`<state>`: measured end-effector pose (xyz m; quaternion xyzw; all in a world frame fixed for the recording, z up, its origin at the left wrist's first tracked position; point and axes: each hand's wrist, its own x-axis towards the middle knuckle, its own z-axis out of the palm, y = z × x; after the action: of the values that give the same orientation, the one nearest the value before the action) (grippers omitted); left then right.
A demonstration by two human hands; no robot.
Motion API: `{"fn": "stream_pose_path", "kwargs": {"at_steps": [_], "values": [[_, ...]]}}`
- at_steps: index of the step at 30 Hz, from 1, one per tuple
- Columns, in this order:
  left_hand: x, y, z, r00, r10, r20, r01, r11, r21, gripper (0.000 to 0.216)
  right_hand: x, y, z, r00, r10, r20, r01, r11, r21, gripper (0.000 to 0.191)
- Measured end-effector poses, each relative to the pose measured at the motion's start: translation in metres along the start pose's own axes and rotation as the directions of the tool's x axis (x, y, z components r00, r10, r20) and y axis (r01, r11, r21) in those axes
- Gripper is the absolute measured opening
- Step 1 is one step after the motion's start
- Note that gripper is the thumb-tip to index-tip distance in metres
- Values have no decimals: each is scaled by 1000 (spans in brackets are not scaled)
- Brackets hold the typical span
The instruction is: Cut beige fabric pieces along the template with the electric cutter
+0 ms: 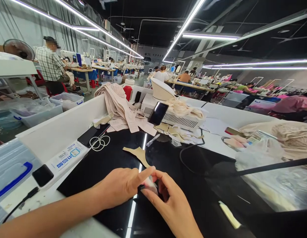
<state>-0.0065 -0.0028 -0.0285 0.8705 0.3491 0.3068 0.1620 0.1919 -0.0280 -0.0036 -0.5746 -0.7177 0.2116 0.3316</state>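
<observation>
Over the black tabletop (113, 158), my left hand (121, 185) and my right hand (168, 198) meet at a small whitish and pinkish thing (150, 183). Both have their fingers closed around it, and they cover most of it, so its kind is hard to make out. Just beyond my fingertips lies a curved tan cut piece (138, 154), flat on the black surface. A clear pen-like tool (153, 140) rests farther back. To the right of my right hand there is a pale yellow tube-like thing (229, 215).
Beige fabric strips (116, 99) are heaped at the back left. A phone (158, 113) leans against a white vented machine (178, 119). Left are a coiled white cable (100, 143) and a white box (66, 157); right, a clear plastic bag (270, 172). Co-workers sit beyond.
</observation>
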Motion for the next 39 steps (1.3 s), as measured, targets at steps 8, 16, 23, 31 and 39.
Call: {"fn": "stream_pose_path", "kwargs": {"at_steps": [8, 16, 23, 31, 39], "values": [[-4, 1, -1, 981, 196, 10, -196, 975, 109, 82, -9, 0, 3, 983, -178, -40, 182, 974, 135, 10], [7, 21, -26, 893, -296, 340, 451, 607, -655, 97, -9, 9, -1, 959, -265, -98, 279, 941, 190, 22], [14, 12, -26, 790, -267, 552, 595, 120, -795, 90, -10, 8, -5, 913, -400, -86, 408, 902, 139, 31], [13, 10, -29, 742, -297, 601, 643, 65, -763, 78, -9, 7, -3, 861, -503, -80, 508, 858, 73, 34], [14, 10, -26, 753, -356, 553, 614, 76, -786, 63, -9, 10, -1, 875, -471, -109, 476, 879, 27, 35]]}}
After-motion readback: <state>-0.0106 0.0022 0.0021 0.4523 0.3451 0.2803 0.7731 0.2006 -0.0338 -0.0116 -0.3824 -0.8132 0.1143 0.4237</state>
